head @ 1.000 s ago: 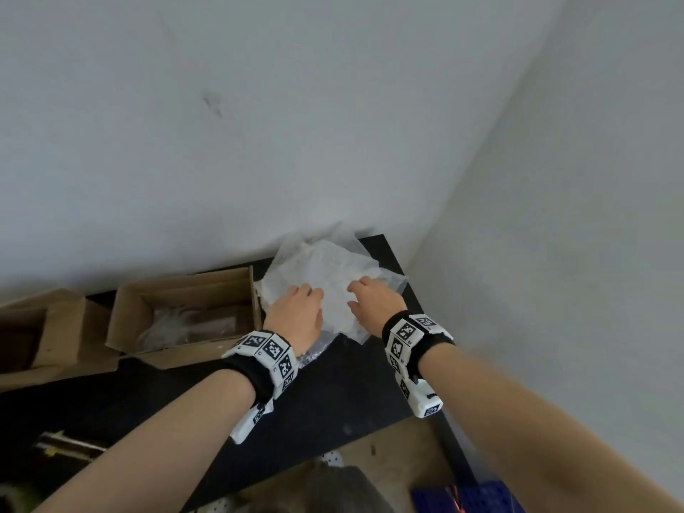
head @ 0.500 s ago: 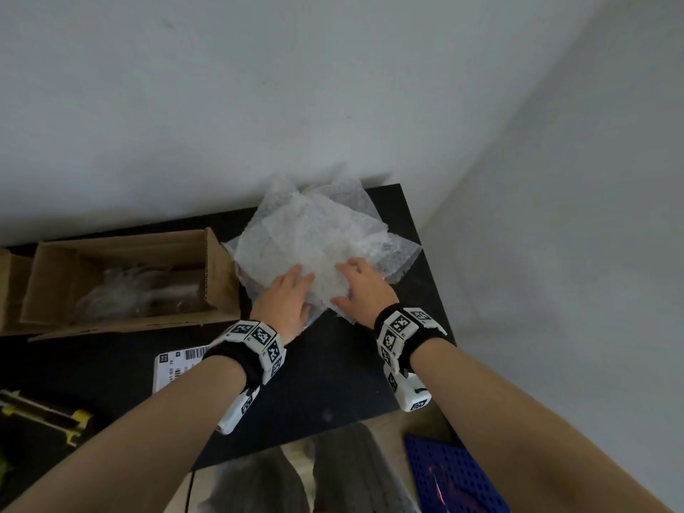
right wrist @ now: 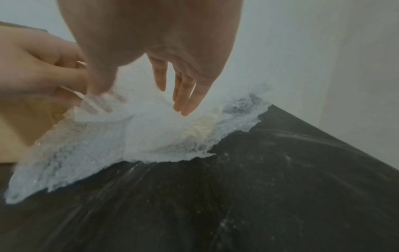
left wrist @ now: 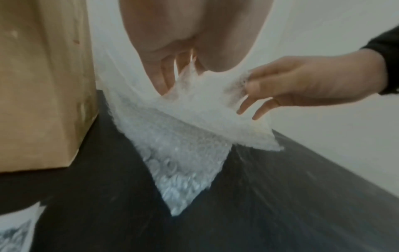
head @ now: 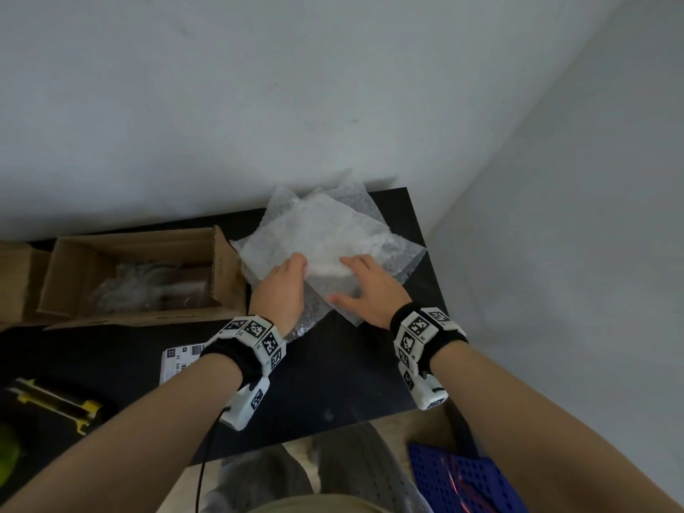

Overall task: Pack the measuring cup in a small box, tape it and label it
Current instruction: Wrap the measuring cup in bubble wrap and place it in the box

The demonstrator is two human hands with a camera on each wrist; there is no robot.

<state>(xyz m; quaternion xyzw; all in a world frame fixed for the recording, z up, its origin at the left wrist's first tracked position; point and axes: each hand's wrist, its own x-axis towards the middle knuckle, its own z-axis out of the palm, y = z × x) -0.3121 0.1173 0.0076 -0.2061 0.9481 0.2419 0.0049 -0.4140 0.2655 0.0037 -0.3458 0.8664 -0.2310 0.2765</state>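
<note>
A stack of bubble wrap sheets (head: 325, 231) lies at the far right corner of the black table (head: 333, 383). My left hand (head: 299, 266) pinches the near edge of the top sheet (left wrist: 207, 105) and lifts it. Just to its right, my right hand (head: 346, 272) holds the same raised edge between its fingers (left wrist: 248, 80), thumb spread toward me. An open small cardboard box (head: 133, 249) stands left of the stack, with a clear wrapped bundle (head: 148, 290) inside. I see no bare measuring cup.
A white printed label (head: 179, 361) lies on the table near my left forearm. A yellow and black tape dispenser (head: 55, 401) sits at the near left. Another cardboard box (head: 14, 275) is at the far left, a blue perforated crate (head: 462, 479) on the floor. White walls close the corner.
My head has tilted down, so the table shows more fully. Both hands went from lying on the bubble wrap stack to lifting the top sheet's near edge.
</note>
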